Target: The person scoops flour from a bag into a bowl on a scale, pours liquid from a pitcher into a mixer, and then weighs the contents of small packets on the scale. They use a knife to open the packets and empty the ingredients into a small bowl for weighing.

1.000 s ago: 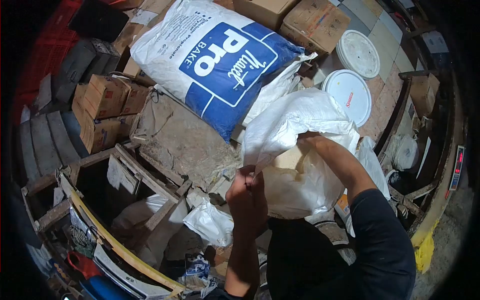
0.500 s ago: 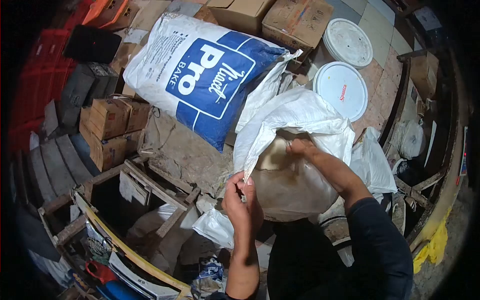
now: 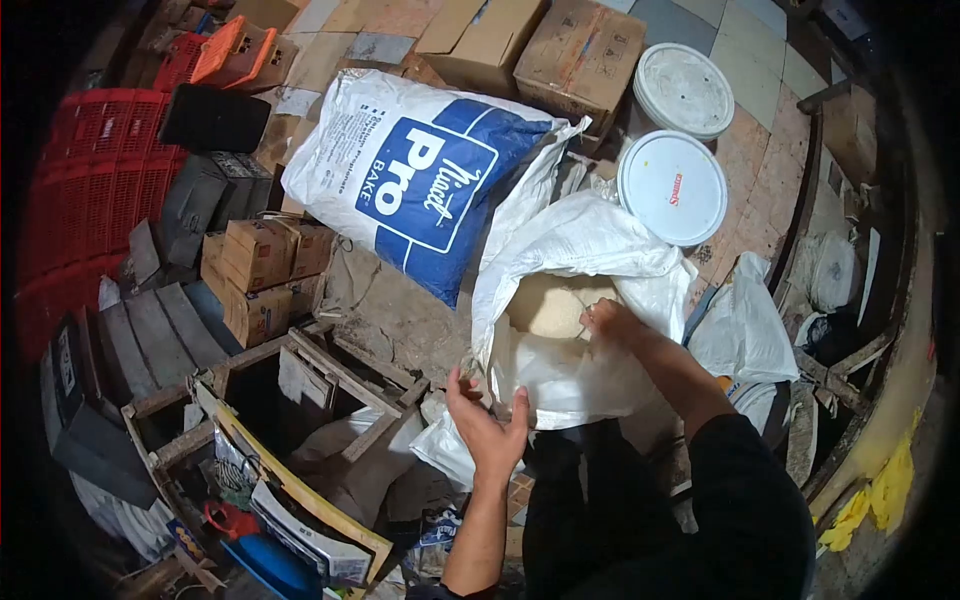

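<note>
A white woven sack (image 3: 590, 235) stands with its mouth open in front of me. Pale, grainy stuff (image 3: 545, 308) shows inside it, with a translucent liner along the near side. My right hand (image 3: 612, 325) reaches into the mouth from the right. Its fingers are curled closed at the edge of the pale contents; what they grip, if anything, I cannot make out. My left hand (image 3: 486, 425) is at the sack's near left edge, thumb and fingers apart, holding nothing.
A full blue-and-white Niacet Pro Bake bag (image 3: 425, 175) lies beyond on the left. Two lidded white buckets (image 3: 672, 188) and cardboard boxes (image 3: 580, 60) stand behind. Wooden frames (image 3: 340, 375) flank the lower left; a white plastic bag (image 3: 742, 325) sits at right.
My left hand has let go of the sack's rim and opened. The mouth is wider, showing more of the pale contents. My right hand remains inside, slightly lower; the view has shifted.
</note>
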Action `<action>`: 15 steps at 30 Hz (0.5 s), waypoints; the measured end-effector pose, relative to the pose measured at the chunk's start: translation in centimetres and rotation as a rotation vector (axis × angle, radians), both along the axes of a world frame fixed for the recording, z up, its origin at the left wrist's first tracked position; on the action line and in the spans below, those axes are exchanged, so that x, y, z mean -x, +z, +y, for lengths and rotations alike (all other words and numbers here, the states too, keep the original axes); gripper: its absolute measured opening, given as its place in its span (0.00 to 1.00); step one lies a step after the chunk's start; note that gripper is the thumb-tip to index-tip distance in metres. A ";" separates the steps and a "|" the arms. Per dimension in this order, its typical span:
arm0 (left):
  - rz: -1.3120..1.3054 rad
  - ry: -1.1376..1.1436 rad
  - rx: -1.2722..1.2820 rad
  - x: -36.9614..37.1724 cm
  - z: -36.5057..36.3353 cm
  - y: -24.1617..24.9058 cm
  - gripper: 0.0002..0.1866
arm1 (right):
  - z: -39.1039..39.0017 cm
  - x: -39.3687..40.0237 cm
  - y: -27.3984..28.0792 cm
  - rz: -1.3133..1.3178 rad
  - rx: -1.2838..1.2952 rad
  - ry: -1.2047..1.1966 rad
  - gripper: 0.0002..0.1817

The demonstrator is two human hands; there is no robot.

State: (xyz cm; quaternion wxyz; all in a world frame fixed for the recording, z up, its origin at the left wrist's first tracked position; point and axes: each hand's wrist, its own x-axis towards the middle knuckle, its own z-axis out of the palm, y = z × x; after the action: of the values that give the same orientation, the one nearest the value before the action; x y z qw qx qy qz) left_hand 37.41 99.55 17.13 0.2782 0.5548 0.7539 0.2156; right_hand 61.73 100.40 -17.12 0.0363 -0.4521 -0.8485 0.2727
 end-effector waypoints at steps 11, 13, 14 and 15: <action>-0.318 0.220 0.241 -1.0 -8.8 -5.6 0.52 | -0.4 -2.0 10.0 -0.061 0.129 -0.032 0.17; -0.286 0.226 0.246 -1.8 -7.2 -1.9 0.51 | -0.3 -2.0 13.1 -0.034 0.342 -0.206 0.22; -0.269 0.233 0.244 -2.2 -6.5 -0.5 0.50 | -0.2 -2.2 14.7 -0.043 0.348 -0.219 0.23; -0.183 0.162 0.119 -2.4 -6.5 0.0 0.50 | -0.3 -2.3 15.7 -0.047 0.354 -0.228 0.23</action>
State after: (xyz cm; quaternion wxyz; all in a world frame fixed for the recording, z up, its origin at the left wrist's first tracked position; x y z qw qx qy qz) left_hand 39.77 93.08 17.12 0.3597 0.4528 0.7791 0.2421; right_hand 64.00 100.07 -1.37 -0.0330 -0.5510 -0.7312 0.4010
